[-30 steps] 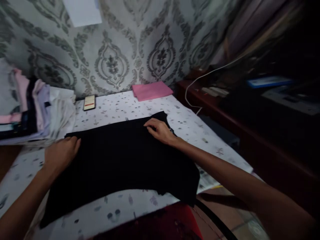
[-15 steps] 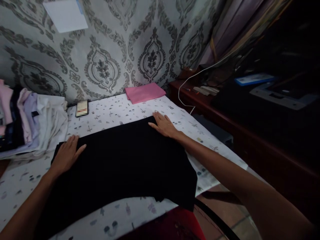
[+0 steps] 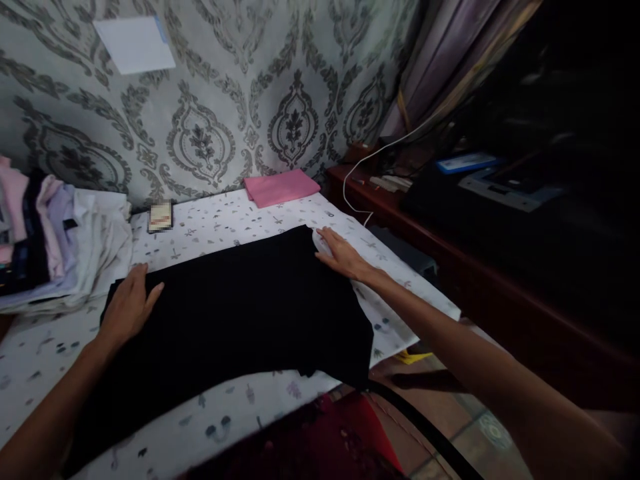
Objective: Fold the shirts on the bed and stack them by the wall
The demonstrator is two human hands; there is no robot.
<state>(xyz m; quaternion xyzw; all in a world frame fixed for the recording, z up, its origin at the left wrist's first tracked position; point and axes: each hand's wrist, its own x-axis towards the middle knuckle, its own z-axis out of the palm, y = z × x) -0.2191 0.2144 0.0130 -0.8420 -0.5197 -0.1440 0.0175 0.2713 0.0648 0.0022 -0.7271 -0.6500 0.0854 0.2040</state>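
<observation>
A black garment (image 3: pixel 230 307) lies spread on the table's white printed cover (image 3: pixel 250 400), its near edge curving inward. My left hand (image 3: pixel 127 303) rests on the garment's left end, thumb spread away from the fingers. At the far right corner, my right hand (image 3: pixel 340 253) is open, its thumb near the garment's edge and its fingers over the white cover. Neither hand grips the cloth.
A pile of clothes (image 3: pixel 60 240) stands at the left. Behind the garment are a small blurred box (image 3: pixel 161 217) and a folded pink cloth (image 3: pixel 283 187). A dark wooden desk (image 3: pixel 480 280) with a white cable (image 3: pixel 373 155) borders the right side.
My right hand has slid off the garment's far corner onto the white cover. My left hand has shifted slightly at the left end. The view has turned a little to the right.
</observation>
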